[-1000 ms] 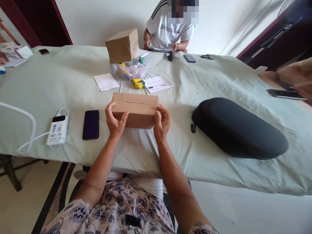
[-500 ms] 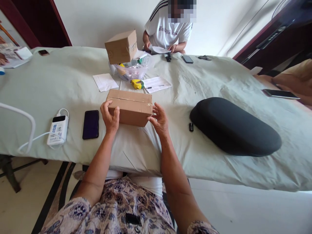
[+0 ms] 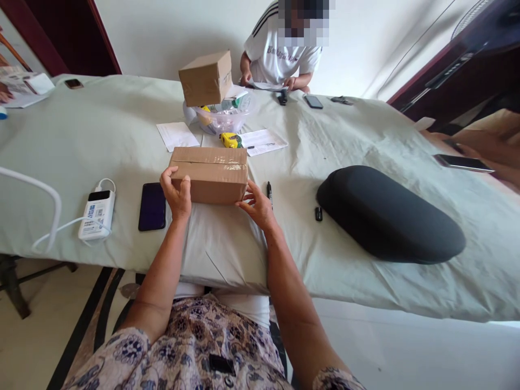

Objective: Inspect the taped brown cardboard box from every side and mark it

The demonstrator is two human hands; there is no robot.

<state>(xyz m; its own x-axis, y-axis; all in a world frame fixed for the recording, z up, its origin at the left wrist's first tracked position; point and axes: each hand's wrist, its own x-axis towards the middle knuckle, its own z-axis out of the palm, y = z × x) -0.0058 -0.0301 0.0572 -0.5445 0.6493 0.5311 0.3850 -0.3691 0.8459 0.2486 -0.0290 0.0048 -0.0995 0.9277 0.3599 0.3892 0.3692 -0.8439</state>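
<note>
A closed brown cardboard box [image 3: 215,187] with clear tape along its top is between my hands, close to the cloth. My left hand [image 3: 177,192] grips its left end, thumb on the near side and fingers round the back. At the lower right corner, my right hand [image 3: 257,205] holds the box with thumb and fingertips. A black marker pen [image 3: 269,194] lies just right of that hand. Left of the box is a dark phone [image 3: 151,207]. Past the box lie a yellow tape measure [image 3: 231,140] and a printed sheet [image 3: 270,142].
A black padded case [image 3: 390,214] and a small black item [image 3: 319,214] lie to the right. A white power bank [image 3: 96,215] with cables is at left. Behind stands a plastic basket [image 3: 227,120] under another carton [image 3: 205,80]. A person [image 3: 280,62] sits opposite, holding paper.
Both hands have shifted the box slightly to the left, and its top faces me a little more. The marker pen now shows beside my right hand.
</note>
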